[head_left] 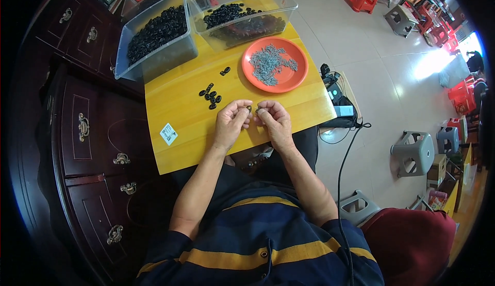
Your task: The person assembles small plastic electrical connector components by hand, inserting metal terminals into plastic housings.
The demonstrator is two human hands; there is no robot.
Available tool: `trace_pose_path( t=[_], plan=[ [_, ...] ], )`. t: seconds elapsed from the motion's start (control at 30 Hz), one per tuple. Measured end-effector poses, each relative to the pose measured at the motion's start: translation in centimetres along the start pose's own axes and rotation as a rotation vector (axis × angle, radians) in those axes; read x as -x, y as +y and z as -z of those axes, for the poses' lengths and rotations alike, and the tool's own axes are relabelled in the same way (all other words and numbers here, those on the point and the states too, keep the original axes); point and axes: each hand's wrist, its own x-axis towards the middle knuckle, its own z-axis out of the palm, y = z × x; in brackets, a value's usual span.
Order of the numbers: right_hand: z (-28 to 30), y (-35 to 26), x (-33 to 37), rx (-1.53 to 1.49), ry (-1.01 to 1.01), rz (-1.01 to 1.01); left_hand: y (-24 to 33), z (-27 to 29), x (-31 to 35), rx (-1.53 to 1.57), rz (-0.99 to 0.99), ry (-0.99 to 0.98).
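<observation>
Close together over the near edge of the yellow table [191,152], my two hands almost meet at the fingertips. My left hand [230,123] pinches a small dark oval piece [249,108]. In the fingers of my right hand [277,125] is another small dark piece [257,110], mostly covered by the thumb. Beyond my left hand lies a loose group of shiny black oval pieces [212,99], with a couple more black pieces [225,71] farther back. An orange-red plate [281,86] beyond my right hand bears a heap of small grey parts [268,64].
At the far side stand a clear bin [160,69] full of black pieces and a second clear bin [242,41] partly filled with them. A white label [168,134] sticks to the table. Dark drawers [82,126] flank the left; a black cable [340,183] hangs at right near a grey stool [414,152].
</observation>
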Motion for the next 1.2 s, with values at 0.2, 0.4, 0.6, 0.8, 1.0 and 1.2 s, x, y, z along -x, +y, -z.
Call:
trace_pose_path(
  t=[0.2, 0.4, 0.6, 0.8, 1.0, 1.2],
  plan=[
    [0.0, 0.0, 0.0, 0.018, -0.035, -0.016, -0.7, 0.5, 0.5, 0.033, -0.099, -0.019],
    [0.1, -0.2, 0.1, 0.087, -0.040, -0.043, -0.6, 0.9, 0.4, -0.103, -0.214, -0.044],
    [0.3, 0.0, -0.2, 0.149, -0.068, -0.043, -0.2, 0.8, 0.4, -0.127, -0.204, -0.074],
    [0.2, 0.0, -0.1, 0.155, -0.089, -0.037, 0.4, 0.8, 0.5, -0.184, -0.202, -0.103],
    [0.0, -0.6, 0.0, 0.188, -0.096, -0.074, 0.2, 1.2, 0.3, -0.222, -0.226, -0.112],
    [-0.1, -0.8, -0.1, 0.197, -0.098, -0.101, 0.1, 1.3, 0.1, -0.209, -0.221, -0.120]
  ],
)
